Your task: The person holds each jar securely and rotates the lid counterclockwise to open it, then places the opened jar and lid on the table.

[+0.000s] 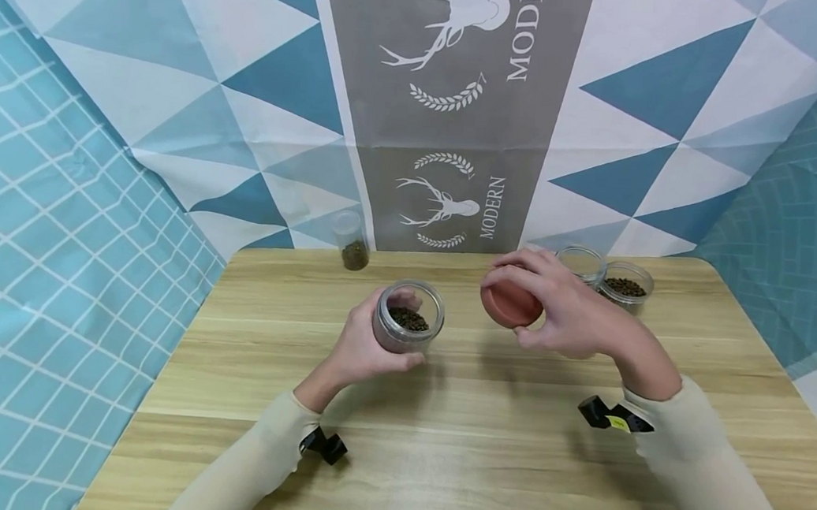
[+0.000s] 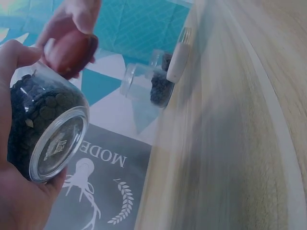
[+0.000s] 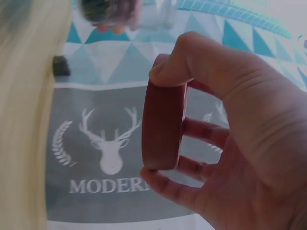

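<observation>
My left hand (image 1: 363,339) grips a clear glass jar (image 1: 403,338) round its side, thumb in front. Small dark brown pieces, like beans or pellets, lie inside; the left wrist view shows them against the glass (image 2: 50,105), with the jar tipped. To the right, my right hand (image 1: 564,309) pinches a round reddish-brown lid (image 1: 509,301) by its rim, raised over the table and apart from the jar. In the right wrist view the lid (image 3: 163,124) is seen edge-on, thumb on one end and fingertips along the other side.
Two clear jars stand at the back right, one (image 1: 626,290) with dark pieces, the other (image 1: 579,261) partly behind my right hand. A smaller jar (image 1: 354,247) with dark contents stands at the back left. A patterned backdrop (image 1: 453,132) rises behind the wooden table (image 1: 437,462).
</observation>
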The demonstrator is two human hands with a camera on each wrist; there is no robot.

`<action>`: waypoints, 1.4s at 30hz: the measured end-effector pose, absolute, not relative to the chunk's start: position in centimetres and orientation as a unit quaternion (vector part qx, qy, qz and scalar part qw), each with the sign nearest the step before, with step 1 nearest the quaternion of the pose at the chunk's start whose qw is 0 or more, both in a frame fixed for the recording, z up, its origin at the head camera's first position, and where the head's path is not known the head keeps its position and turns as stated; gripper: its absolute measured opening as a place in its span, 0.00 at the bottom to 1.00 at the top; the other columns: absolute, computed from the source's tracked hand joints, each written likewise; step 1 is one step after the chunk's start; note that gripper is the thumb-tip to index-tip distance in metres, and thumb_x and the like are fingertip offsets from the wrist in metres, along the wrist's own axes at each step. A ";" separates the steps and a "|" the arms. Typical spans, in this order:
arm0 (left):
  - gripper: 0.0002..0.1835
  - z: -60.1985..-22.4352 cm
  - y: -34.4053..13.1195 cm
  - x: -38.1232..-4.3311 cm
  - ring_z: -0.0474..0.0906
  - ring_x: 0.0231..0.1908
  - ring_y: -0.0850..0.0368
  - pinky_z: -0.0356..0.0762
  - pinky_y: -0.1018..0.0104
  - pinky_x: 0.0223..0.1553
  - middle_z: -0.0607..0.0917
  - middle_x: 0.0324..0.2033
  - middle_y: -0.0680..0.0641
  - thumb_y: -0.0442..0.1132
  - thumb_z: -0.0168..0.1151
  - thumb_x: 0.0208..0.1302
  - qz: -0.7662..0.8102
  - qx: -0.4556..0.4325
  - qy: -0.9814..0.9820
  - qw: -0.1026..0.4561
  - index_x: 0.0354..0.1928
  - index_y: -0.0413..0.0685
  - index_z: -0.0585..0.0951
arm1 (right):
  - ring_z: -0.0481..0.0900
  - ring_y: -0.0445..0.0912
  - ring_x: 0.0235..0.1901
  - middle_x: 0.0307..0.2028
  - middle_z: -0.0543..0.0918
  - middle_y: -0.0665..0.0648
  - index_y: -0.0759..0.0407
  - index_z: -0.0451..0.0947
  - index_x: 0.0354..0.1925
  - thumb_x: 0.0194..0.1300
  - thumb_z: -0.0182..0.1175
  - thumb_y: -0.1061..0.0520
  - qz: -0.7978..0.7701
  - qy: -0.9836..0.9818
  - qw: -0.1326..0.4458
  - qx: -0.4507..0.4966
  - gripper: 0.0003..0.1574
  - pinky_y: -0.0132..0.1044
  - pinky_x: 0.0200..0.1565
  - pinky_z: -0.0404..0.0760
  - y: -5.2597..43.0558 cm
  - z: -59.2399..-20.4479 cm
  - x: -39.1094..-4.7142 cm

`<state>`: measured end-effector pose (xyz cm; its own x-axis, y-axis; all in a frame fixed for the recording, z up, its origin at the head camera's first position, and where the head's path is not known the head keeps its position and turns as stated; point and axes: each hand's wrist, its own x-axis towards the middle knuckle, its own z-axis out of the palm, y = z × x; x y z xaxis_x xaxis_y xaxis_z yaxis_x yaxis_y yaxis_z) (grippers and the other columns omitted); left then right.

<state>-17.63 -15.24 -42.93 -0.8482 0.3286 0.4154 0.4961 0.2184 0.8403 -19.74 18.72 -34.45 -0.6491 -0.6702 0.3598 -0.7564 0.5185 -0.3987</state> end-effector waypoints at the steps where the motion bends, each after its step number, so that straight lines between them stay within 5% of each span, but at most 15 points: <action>1: 0.46 -42.9 -15.2 -17.6 0.89 0.62 0.39 0.82 0.69 0.71 0.90 0.60 0.30 0.32 0.89 0.42 -0.569 -0.265 -0.774 0.076 0.68 0.32 0.79 | 0.75 0.60 0.65 0.69 0.81 0.61 0.45 0.83 0.68 0.51 0.76 0.62 0.267 -0.871 0.077 0.405 0.44 0.56 0.51 0.88 18.8 -34.8 -20.0; 11: 0.46 -43.0 -15.2 -17.8 0.88 0.61 0.62 0.81 0.74 0.69 0.90 0.59 0.27 0.31 0.87 0.41 -0.594 -0.267 -0.753 0.100 0.67 0.30 0.78 | 0.76 0.63 0.63 0.69 0.81 0.63 0.45 0.82 0.68 0.52 0.77 0.61 0.239 -0.906 0.001 0.349 0.44 0.60 0.53 0.87 19.0 -38.8 -22.1; 18: 0.47 -43.1 -15.1 -17.7 0.89 0.62 0.49 0.81 0.71 0.70 0.90 0.59 0.27 0.30 0.87 0.41 -0.592 -0.272 -0.751 0.106 0.68 0.31 0.79 | 0.75 0.67 0.63 0.70 0.80 0.67 0.46 0.81 0.69 0.51 0.78 0.61 0.224 -0.914 -0.031 0.336 0.45 0.63 0.54 0.85 18.9 -40.7 -22.7; 33: 0.47 -43.1 -14.7 -17.7 0.89 0.62 0.53 0.82 0.72 0.70 0.89 0.59 0.26 0.29 0.87 0.40 -0.592 -0.279 -0.749 0.107 0.67 0.29 0.78 | 0.76 0.65 0.61 0.69 0.80 0.66 0.48 0.82 0.70 0.49 0.79 0.63 0.211 -0.919 -0.065 0.327 0.48 0.63 0.55 0.85 18.9 -43.3 -23.5; 42: 0.45 -43.3 -14.7 -17.6 0.86 0.61 0.69 0.82 0.74 0.69 0.88 0.60 0.25 0.29 0.85 0.43 -0.615 -0.274 -0.732 0.098 0.68 0.27 0.77 | 0.75 0.65 0.58 0.67 0.80 0.68 0.49 0.81 0.71 0.51 0.80 0.61 0.216 -0.918 -0.085 0.320 0.48 0.63 0.55 0.83 19.3 -43.9 -23.7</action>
<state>-17.61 -14.69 -43.27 -0.8302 0.2815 0.4813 0.5226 0.0921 0.8476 -23.73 19.30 -43.86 -0.7802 -0.6252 -0.0180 -0.5517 0.7015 -0.4513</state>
